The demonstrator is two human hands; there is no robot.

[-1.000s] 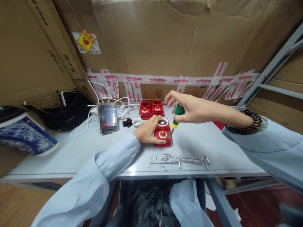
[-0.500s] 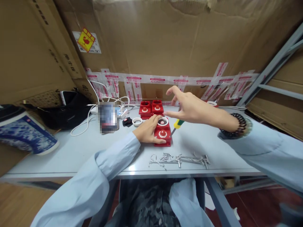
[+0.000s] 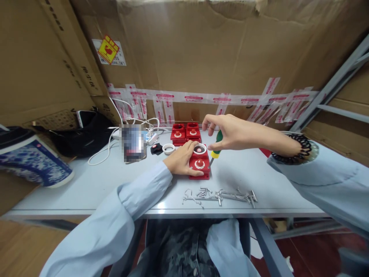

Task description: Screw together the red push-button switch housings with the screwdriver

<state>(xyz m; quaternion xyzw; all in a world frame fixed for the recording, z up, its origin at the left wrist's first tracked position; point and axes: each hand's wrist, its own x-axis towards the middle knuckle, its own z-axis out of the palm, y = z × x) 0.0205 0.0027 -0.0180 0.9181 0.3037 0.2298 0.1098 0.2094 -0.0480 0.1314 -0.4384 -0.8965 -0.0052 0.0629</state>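
A red switch box (image 3: 199,166) with a round red button and a white ring lies near the middle of the grey table (image 3: 268,181). My left hand (image 3: 181,159) rests on its left side, fingers curled over it and pressing it down. My right hand (image 3: 227,132) pinches the green handle of a screwdriver (image 3: 216,145) with a yellow collar, thumb and fingers wrapped round it. The screwdriver stands nearly upright with its tip at the box's right edge.
Two more red boxes (image 3: 185,133) sit behind. A white ring (image 3: 168,148) and a small black part (image 3: 156,148) lie to their left, beside white cables (image 3: 112,142). Several screws (image 3: 219,195) lie near the front edge. Cardboard walls enclose the table; a black bag (image 3: 83,134) lies at left.
Half a second ago my right hand was spread open above the screwdriver; now its fingers have closed round the handle again. The left hand and the red box have stayed put.
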